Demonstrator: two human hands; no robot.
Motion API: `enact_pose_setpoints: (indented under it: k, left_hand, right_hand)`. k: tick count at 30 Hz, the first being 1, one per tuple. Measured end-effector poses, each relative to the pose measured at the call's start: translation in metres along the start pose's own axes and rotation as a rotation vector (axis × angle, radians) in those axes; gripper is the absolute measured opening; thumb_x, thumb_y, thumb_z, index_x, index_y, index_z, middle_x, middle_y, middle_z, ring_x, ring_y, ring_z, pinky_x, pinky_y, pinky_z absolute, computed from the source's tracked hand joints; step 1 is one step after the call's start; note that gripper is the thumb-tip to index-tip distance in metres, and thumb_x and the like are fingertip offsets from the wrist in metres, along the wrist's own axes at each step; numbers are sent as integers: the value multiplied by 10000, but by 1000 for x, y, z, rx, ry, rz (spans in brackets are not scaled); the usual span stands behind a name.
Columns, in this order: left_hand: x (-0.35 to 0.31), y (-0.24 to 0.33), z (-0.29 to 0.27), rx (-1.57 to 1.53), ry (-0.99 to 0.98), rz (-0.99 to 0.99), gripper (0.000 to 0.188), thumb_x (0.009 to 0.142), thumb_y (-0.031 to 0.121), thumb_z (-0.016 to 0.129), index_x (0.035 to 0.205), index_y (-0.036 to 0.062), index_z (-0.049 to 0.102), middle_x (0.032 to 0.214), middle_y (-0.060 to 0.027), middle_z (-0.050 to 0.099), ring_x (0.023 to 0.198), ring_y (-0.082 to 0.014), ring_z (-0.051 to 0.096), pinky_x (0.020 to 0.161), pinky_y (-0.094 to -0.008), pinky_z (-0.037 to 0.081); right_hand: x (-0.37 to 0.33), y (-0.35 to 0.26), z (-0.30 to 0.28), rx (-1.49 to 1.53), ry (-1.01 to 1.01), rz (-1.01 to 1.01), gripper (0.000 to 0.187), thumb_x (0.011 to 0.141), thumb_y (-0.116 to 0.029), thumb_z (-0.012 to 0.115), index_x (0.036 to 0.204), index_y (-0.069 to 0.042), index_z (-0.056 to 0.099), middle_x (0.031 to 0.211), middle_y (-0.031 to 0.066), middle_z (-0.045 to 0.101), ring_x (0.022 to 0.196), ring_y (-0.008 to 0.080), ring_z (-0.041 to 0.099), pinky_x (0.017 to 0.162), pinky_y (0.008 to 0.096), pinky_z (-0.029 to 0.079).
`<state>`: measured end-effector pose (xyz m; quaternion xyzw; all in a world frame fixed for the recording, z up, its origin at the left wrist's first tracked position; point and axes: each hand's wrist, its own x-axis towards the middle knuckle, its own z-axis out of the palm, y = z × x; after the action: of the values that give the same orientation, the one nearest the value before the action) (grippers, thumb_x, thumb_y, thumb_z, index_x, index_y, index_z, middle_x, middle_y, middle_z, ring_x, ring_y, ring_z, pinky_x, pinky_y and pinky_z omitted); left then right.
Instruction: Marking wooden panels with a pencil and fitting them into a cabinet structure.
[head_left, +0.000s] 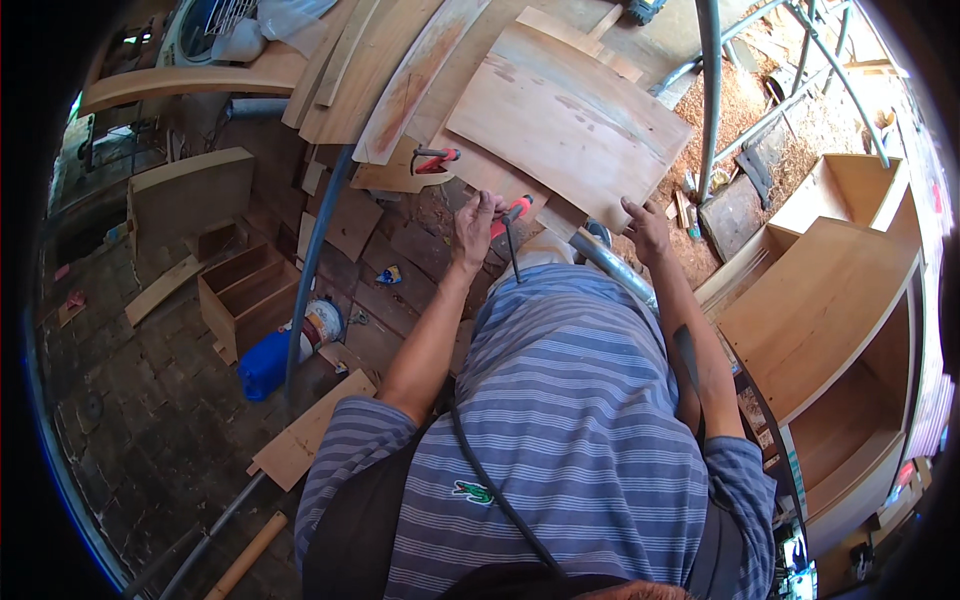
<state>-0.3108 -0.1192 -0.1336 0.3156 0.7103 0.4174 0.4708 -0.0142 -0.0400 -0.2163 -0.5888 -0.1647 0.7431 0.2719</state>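
Note:
A wide, pale wooden board (570, 120) lies tilted on a workbench in front of me. My left hand (474, 230) is closed at the bench's near edge, its fingers curled against the red part of a bar clamp (517, 208); part of the grip is hidden. The clamp's dark bar points down toward my shirt. At the near right corner of the board, my right hand (648, 228) is closed with thumb and fingers at its edge. A second red-and-black clamp (436, 158) sits on the bench edge, left of my left hand.
Long planks (420, 75) lie at the left of the bench. A metal pipe (612, 266) sits close to my waist. Wood shavings (725, 110) and blue-grey metal posts (708, 90) stand beyond. Wooden cabinets (810, 310) are at right; a drawer-like box (247, 290) and blue container (263, 373) at left.

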Motion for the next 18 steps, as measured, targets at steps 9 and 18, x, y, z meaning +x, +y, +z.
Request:
enact_pose_setpoints:
  k: [9, 18]
  left_hand:
    - [7, -25, 11, 0, 167, -25, 765, 963, 626, 328, 976, -73, 639, 841, -147, 676, 765, -192, 651, 730, -311, 526]
    - [14, -18, 8, -122, 180, -171, 719, 940, 622, 417, 994, -64, 625, 834, -143, 665, 745, -191, 640, 689, -308, 521]
  right_hand:
    - [-1, -5, 12, 30, 29, 74, 359, 824, -164, 739, 1106, 10, 601, 998, 132, 668, 855, 254, 663, 728, 381, 551]
    - [-24, -28, 32, 461, -189, 81, 463, 847, -179, 720, 1227, 1, 527, 1125, 148, 635, 1011, 269, 627, 913, 414, 515]
